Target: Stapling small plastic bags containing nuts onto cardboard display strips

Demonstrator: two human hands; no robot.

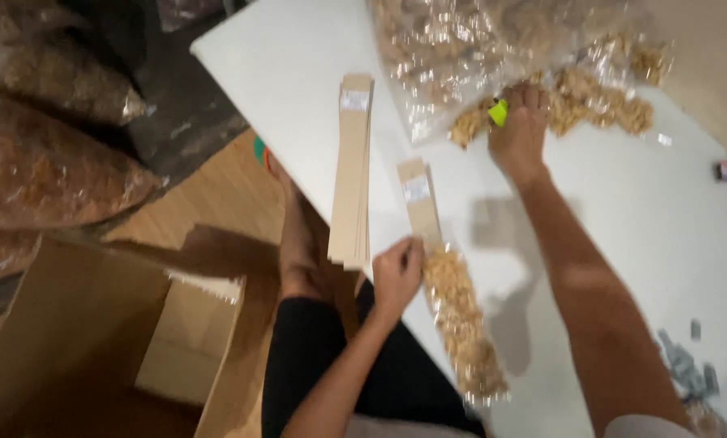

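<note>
Narrow snack bag point(461, 324) looked light, soft and crushable; left hand point(397, 274) pinched its card header point(418, 203), right hand point(519, 130) apparently gripped loose snacks point(590, 101).

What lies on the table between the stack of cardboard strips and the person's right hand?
In the head view, only a single cardboard header, on the narrow filled bag the left hand holds; past it, bare white table to the right hand.

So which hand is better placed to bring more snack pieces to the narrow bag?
Right. The right hand already rests on the loose snack pile, while the left hand grips the narrow bag.
</note>
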